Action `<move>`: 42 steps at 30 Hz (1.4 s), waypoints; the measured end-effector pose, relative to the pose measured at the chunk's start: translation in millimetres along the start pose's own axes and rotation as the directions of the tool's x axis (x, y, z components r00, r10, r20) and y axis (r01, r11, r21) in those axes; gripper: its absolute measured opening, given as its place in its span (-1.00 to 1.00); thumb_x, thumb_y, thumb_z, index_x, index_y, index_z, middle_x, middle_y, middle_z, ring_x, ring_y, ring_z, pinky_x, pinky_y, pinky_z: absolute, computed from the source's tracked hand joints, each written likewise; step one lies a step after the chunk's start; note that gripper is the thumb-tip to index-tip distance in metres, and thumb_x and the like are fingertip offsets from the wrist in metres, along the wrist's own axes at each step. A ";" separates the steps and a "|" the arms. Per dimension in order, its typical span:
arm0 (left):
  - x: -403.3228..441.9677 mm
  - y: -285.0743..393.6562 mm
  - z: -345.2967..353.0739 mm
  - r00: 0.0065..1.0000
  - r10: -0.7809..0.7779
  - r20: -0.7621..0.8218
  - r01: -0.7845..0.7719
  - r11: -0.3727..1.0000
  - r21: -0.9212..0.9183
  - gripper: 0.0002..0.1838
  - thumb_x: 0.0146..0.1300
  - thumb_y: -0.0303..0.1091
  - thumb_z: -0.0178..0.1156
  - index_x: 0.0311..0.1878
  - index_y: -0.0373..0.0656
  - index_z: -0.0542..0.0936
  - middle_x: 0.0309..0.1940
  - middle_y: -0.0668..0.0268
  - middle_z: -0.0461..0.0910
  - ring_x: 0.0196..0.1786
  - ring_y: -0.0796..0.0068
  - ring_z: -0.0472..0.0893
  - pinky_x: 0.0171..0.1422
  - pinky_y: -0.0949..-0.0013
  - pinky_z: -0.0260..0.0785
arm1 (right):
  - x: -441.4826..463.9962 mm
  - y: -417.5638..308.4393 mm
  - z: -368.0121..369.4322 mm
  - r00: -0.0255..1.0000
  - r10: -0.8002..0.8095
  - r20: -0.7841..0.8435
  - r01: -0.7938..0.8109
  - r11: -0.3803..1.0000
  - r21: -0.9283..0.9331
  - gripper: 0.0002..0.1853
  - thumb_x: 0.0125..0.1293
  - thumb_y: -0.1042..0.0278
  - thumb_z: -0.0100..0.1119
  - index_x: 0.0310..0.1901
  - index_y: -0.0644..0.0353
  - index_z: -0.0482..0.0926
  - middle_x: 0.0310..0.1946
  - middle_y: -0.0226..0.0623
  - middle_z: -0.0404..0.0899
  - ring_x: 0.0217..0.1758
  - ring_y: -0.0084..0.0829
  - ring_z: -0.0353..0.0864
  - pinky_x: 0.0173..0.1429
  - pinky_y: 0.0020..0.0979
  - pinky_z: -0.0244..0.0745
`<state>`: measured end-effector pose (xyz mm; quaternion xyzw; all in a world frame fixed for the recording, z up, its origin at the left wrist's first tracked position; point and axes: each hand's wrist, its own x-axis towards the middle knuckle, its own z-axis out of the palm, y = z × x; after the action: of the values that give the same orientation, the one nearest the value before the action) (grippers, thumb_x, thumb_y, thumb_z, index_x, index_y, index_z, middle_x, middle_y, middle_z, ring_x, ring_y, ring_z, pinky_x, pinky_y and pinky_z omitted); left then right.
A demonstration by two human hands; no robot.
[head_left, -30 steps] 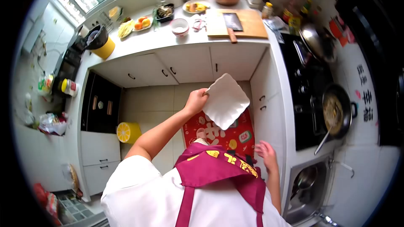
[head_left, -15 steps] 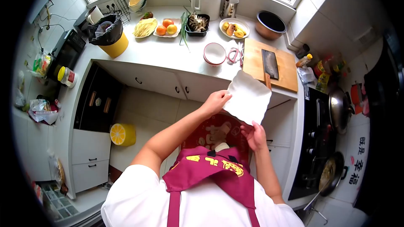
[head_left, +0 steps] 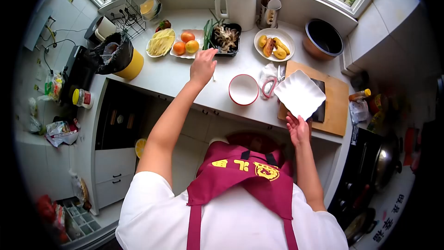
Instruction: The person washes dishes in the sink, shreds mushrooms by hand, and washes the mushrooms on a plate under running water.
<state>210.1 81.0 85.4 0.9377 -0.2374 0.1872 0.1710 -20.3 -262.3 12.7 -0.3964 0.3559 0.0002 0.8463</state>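
Observation:
My right hand (head_left: 299, 128) grips the lower edge of a white square plate with a wavy rim (head_left: 299, 92), held over the cutting board (head_left: 336, 106) and part of the dark knife blade (head_left: 320, 107). My left hand (head_left: 203, 67) reaches over the counter with nothing in it, its fingers stretched out. Just beyond its fingertips are green scallions (head_left: 206, 34) and a black tray (head_left: 227, 54) of sliced mushrooms (head_left: 225, 37). Close by on the left, tomatoes (head_left: 188, 36) lie on a white dish (head_left: 199, 33).
A red-rimmed white bowl (head_left: 243, 90) and red-handled scissors (head_left: 268, 87) sit mid-counter. Behind are a plate of yellow and brown pieces (head_left: 274, 46), a white kettle (head_left: 241, 4) and a dark pot (head_left: 323, 39). A yellow bin (head_left: 130, 66) stands left; the stove (head_left: 356, 166) is right.
My left hand has let go of the white plate and moved forward to the scallions and mushroom tray. My right hand has carried the plate forward and right, over the cutting board.

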 end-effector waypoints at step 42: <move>142.1 -154.2 54.3 0.585 0.227 0.778 0.808 -0.080 -0.584 -0.78 0.21 -0.42 0.11 -0.09 -0.19 0.41 -0.19 0.36 0.52 -0.12 0.58 0.50 0.04 0.50 0.34 | 21.1 -50.3 27.0 0.592 -0.735 -0.330 -0.234 0.235 -0.943 -0.62 0.18 0.35 0.15 0.02 0.28 0.41 -0.14 -0.10 0.54 -0.08 -0.19 0.54 0.00 -0.26 0.46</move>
<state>419.4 132.4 63.8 0.5430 -0.0858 -0.4541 0.7011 26.0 -284.6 45.4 -0.8310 0.5119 -0.1115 0.1869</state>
